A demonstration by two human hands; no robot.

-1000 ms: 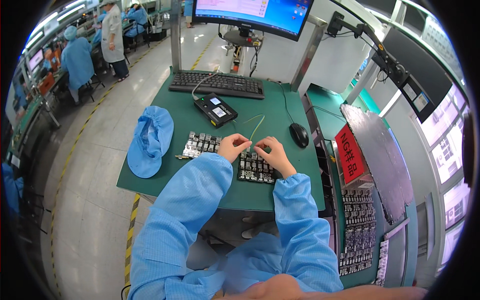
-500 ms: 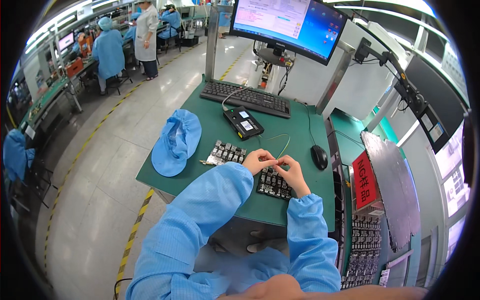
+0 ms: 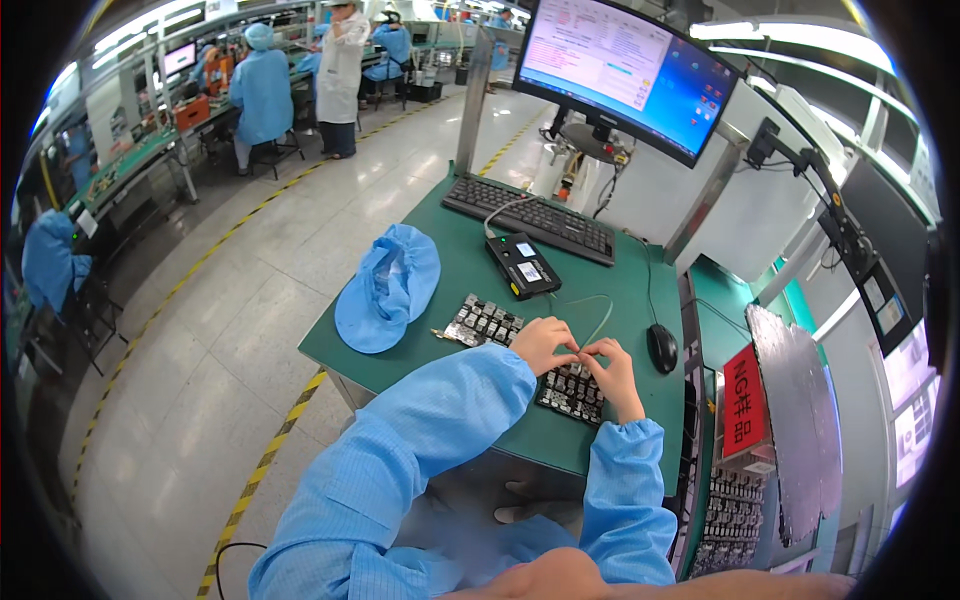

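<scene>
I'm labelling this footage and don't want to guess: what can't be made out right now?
Anything between the fingertips of the left hand and right hand: head view, hidden by the fingers.
Far part of the dark panel of small parts: head view, covered by the hands.
Near end of the thin cable: head view, lost at the fingers.
Writing on the monitor: head view, too small.

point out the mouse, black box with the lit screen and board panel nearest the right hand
Mouse (image 3: 662,349): head view, middle of its top
Black box (image 3: 524,265): head view, its top face
Board panel (image 3: 572,399): head view, its uncovered middle
</scene>
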